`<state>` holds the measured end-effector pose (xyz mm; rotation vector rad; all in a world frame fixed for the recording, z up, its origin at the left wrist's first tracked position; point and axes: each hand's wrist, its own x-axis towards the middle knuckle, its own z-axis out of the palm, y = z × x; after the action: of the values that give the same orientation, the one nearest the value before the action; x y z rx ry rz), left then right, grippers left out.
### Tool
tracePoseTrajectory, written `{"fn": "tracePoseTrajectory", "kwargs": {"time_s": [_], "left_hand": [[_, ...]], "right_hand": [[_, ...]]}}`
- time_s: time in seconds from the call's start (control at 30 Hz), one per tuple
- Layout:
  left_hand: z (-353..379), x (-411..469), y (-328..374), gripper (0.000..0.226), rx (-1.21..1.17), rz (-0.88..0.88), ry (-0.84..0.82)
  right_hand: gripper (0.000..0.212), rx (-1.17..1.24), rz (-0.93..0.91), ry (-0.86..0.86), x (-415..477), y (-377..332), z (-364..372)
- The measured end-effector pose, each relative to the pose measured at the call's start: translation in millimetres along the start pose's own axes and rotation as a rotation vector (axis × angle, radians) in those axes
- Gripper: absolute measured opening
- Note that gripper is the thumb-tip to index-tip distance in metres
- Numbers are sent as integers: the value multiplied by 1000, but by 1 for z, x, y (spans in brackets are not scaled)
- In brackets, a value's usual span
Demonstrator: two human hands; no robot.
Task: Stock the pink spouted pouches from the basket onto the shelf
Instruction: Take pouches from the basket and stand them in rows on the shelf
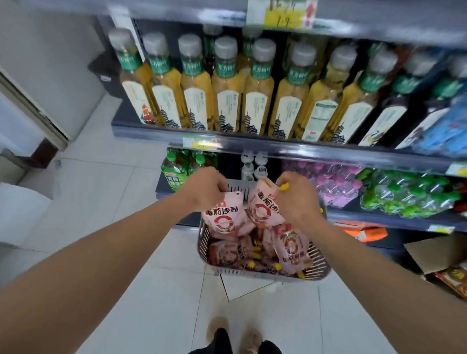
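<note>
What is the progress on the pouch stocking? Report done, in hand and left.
Done: no pink pouch shows on any shelf in view, so nothing looks stocked yet. In hand: the left hand grips one pouch and the right hand another pouch, both just above the basket. Left: both held ones need shelving, plus the remaining pouches piled inside.

light: bright, even, overhead, cool white | shadows: soft, faint on floor tiles point(135, 294) | glare: mild sheen on bottle labels point(229, 107) | blur: motion smear on top shelf edge point(266, 10) and right-side packs point(457, 118), centre sharper | distortion: strong wide-angle bending at edges, forearms stretched
</note>
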<state>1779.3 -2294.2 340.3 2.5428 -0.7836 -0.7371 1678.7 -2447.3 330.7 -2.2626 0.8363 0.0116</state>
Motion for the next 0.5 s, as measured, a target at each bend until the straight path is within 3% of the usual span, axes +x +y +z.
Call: {"fn": "tracePoseTrajectory", "kwargs": {"time_s": [0.27, 0.5], "left_hand": [[-131, -68, 85, 15, 88, 152, 331], [-230, -122, 134, 13, 172, 238, 640]], "right_hand": [[19, 161, -346, 299, -32, -108, -130], [16, 373, -564, 453, -53, -184, -214]]}}
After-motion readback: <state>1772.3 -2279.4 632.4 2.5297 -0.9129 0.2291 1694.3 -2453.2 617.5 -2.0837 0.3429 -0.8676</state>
